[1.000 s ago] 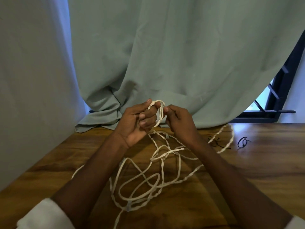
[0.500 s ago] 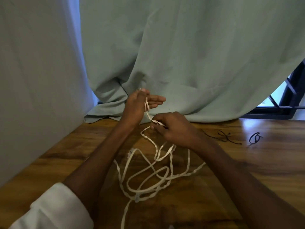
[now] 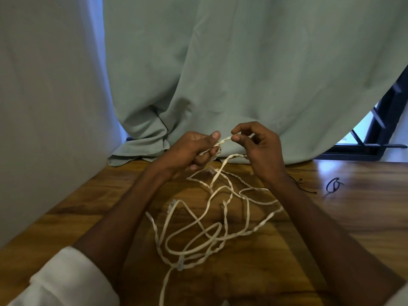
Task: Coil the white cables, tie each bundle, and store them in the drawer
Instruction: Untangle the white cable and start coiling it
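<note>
A long white cable [image 3: 212, 219] lies in loose tangled loops on the wooden table [image 3: 353, 217], between my forearms. My left hand [image 3: 189, 151] is raised above the table's far edge and is closed around a few turns of the cable. My right hand [image 3: 260, 149] is level with it, a little to the right, and pinches the cable between thumb and fingertips. A short taut stretch of cable runs between the two hands. No drawer is in view.
A pale green curtain [image 3: 242, 74] hangs behind the table and bunches on its far edge. A grey wall [image 3: 44, 107] closes the left side. Two thin black ties [image 3: 334, 184] lie on the table at the right. A dark window frame [image 3: 379, 133] shows at far right.
My right hand has risen from low over the table up to the left hand's height, drawing cable with it. The left hand's fingers have closed on the cable.
</note>
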